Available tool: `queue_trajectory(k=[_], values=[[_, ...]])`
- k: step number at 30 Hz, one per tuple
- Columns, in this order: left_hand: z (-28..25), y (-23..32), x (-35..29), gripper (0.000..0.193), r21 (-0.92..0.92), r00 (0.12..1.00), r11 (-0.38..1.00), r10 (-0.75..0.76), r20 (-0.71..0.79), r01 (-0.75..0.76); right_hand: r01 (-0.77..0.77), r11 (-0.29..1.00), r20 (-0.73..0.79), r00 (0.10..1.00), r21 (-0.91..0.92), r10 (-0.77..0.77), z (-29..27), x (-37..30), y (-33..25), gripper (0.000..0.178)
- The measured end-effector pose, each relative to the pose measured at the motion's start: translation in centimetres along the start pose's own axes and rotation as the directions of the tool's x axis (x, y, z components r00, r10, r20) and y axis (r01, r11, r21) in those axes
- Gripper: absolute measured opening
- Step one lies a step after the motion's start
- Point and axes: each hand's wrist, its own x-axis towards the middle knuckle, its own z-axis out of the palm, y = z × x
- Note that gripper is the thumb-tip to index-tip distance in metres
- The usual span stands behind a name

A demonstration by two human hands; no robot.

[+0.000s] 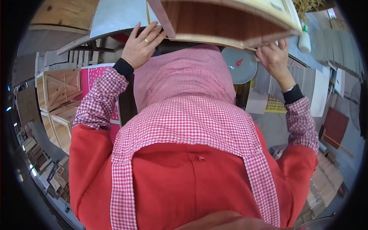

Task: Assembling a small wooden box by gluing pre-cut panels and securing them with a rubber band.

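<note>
A pale wooden box (174, 23) with a reddish-brown inside stands at the table's near edge, its hollow side facing me. Parts of it are slightly blurred. At its lower left corner is my left hand (142, 46), fingers stretched and a little apart, the fingertips against the wood. A ring is on one finger. My right hand (273, 57) has its fingers bent around the box's lower right edge; some fingertips are hidden there. The box's far side lies outside the picture.
A round pale dish (242, 73) holding a small red thing sits below the box. A white bottle (304, 41) stands at right on the table (119, 17). Wooden crates (61, 90) are stacked at left, with grey boards (339, 50) at far right.
</note>
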Motion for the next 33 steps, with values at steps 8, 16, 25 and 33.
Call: queue_trajectory(k=[8, 16, 25, 33], values=[[1.2, -0.3, 0.9, 0.055, 0.063, 0.999, 0.998, 0.009, 0.036, -0.012, 0.012, 0.983, 0.018, 1.0, -0.186, -0.009, 2.4, -1.8, 0.1, 0.01], [-1.8, 0.2, 1.8, 0.047, -0.081, 0.996, 0.993, 0.086, 0.016, -0.084, -0.038, 0.999, -0.067, 0.997, -0.026, 0.036, 0.1, -1.1, -1.7, 0.02], [-14.8, -0.8, 8.3, 0.046, -0.165, 0.838, 0.985, -0.134, -0.528, 0.054, -0.297, 0.77, -0.278, 0.81, 0.565, 0.517, -8.6, 5.3, -1.7, 0.027], [-15.7, 7.6, 19.7, 0.05, -0.169, 0.934, 0.986, -0.076, -0.35, 0.017, -0.205, 0.568, -0.154, 0.84, 0.797, 0.52, -6.6, 6.0, 0.4, 0.025]])
